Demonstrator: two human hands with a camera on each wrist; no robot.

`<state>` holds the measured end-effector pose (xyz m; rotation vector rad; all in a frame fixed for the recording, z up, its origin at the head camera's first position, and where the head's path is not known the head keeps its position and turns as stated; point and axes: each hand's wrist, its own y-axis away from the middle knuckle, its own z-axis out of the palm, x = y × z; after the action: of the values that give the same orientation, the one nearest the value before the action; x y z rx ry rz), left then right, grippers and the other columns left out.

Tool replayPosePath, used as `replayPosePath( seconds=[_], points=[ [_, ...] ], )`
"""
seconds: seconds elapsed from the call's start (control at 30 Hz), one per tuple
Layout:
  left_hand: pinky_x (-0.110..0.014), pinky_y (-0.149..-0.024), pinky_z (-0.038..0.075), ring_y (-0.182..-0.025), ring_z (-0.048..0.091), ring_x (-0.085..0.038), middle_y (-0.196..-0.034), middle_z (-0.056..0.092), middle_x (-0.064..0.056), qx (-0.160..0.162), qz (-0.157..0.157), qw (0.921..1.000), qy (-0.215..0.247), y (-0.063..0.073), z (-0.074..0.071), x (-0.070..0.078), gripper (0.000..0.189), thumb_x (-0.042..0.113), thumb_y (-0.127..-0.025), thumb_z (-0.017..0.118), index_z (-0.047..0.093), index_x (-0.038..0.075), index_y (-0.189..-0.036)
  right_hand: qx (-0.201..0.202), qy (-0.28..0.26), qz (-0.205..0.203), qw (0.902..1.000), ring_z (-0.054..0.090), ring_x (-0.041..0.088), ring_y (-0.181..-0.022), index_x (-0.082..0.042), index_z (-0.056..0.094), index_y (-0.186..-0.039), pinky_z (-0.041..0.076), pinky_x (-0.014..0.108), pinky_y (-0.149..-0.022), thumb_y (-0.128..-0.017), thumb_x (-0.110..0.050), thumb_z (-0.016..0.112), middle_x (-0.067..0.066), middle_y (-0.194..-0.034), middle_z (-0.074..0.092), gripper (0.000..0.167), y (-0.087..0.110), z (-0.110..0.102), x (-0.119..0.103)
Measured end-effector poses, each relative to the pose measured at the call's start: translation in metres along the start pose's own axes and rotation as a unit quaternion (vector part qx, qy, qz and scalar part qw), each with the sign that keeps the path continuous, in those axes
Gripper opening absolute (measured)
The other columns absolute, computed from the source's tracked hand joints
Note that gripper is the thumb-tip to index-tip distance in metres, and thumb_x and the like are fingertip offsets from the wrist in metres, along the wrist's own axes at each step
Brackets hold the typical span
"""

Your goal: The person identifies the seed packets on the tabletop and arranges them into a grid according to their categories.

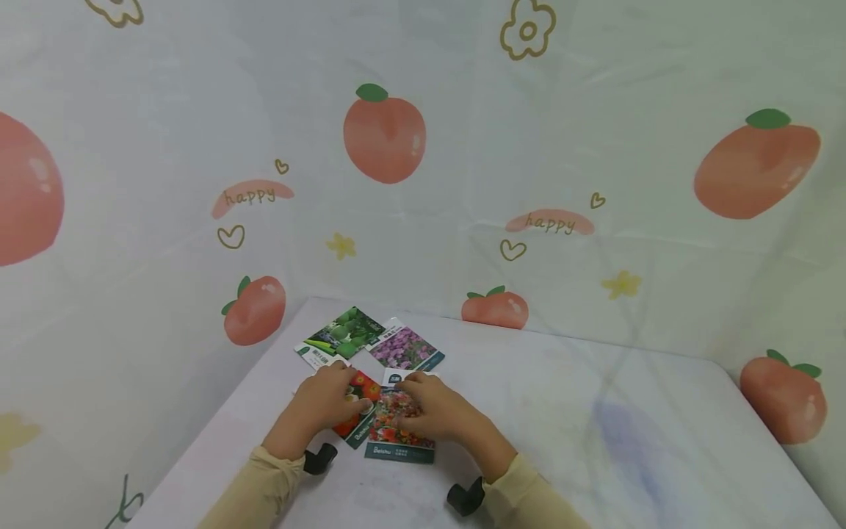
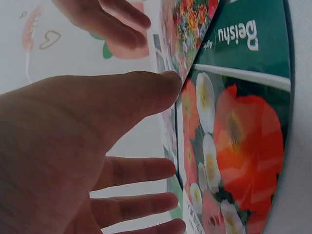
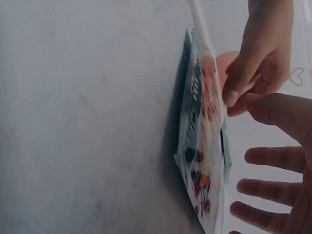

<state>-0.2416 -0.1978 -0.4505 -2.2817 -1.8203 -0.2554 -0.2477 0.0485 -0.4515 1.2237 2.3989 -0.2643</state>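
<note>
Flat flower seed packets lie in a cluster on the table. My left hand [image 1: 320, 405] rests on the packet with red poppies [image 2: 248, 141], fingers spread and fairly straight; the left wrist view has its thumb by the packet edge. My right hand [image 1: 452, 415] is over the packet with mixed orange and red flowers [image 1: 390, 435], whose lower edge overlaps the poppy packet. In the right wrist view the right fingers [image 3: 273, 158] are straight and apart; the thumb tip appears near the left hand. Behind lie a green-fruit packet [image 1: 346, 332] and a purple-flower packet [image 1: 405, 349].
The white tabletop [image 1: 568, 419] extends to the right of the packets. A white cloth backdrop [image 1: 449, 220] printed with red fruit and hearts rises behind and beside the table. Black pieces [image 1: 321, 459] sit at both wrists.
</note>
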Motion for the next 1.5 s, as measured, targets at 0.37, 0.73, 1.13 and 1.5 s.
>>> replayPosePath(
  seconds=[0.37,0.73,1.13,1.5],
  points=[
    [-0.047,-0.076,0.059,-0.092,0.065,-0.024,-0.105,0.067,-0.009,0.002,0.01,0.9999,-0.003,0.004,0.002,0.012,0.054,0.046,-0.086,0.086,0.074,0.005,-0.12,-0.029,0.047,0.023,0.9982,0.053,0.03,-0.14,-0.026,0.066,-0.141,0.054,0.056,-0.107,-0.094,-0.051,0.076,0.007,-0.156,0.054,0.054,0.0,0.003,-0.007],
    [-0.05,-0.074,0.059,-0.092,0.066,-0.028,-0.102,0.065,-0.009,-0.001,0.008,1.0,0.002,0.008,0.002,0.017,0.047,0.042,-0.086,0.088,0.074,0.005,-0.112,-0.027,0.072,0.01,0.997,0.054,0.027,-0.135,-0.028,0.069,-0.133,0.056,0.05,-0.105,-0.094,-0.05,0.078,0.004,-0.15,0.057,0.046,-0.001,0.007,-0.009],
    [-0.049,-0.079,0.059,-0.094,0.064,-0.026,-0.104,0.066,-0.009,-0.011,0.003,0.9999,0.003,0.004,0.006,0.012,0.051,0.045,-0.086,0.087,0.074,0.005,-0.115,-0.022,0.087,0.006,0.9959,0.054,0.028,-0.136,-0.027,0.068,-0.139,0.056,0.05,-0.106,-0.093,-0.049,0.079,0.005,-0.151,0.057,0.052,-0.001,0.008,-0.01],
    [-0.05,-0.083,0.059,-0.096,0.065,-0.027,-0.106,0.067,-0.011,-0.01,0.007,0.9999,0.004,0.005,0.005,0.013,0.053,0.043,-0.085,0.088,0.073,0.003,-0.116,-0.026,0.086,0.026,0.9956,0.053,0.03,-0.139,-0.028,0.066,-0.141,0.056,0.054,-0.105,-0.093,-0.05,0.079,0.005,-0.153,0.055,0.054,0.002,0.007,-0.011]
  ],
)
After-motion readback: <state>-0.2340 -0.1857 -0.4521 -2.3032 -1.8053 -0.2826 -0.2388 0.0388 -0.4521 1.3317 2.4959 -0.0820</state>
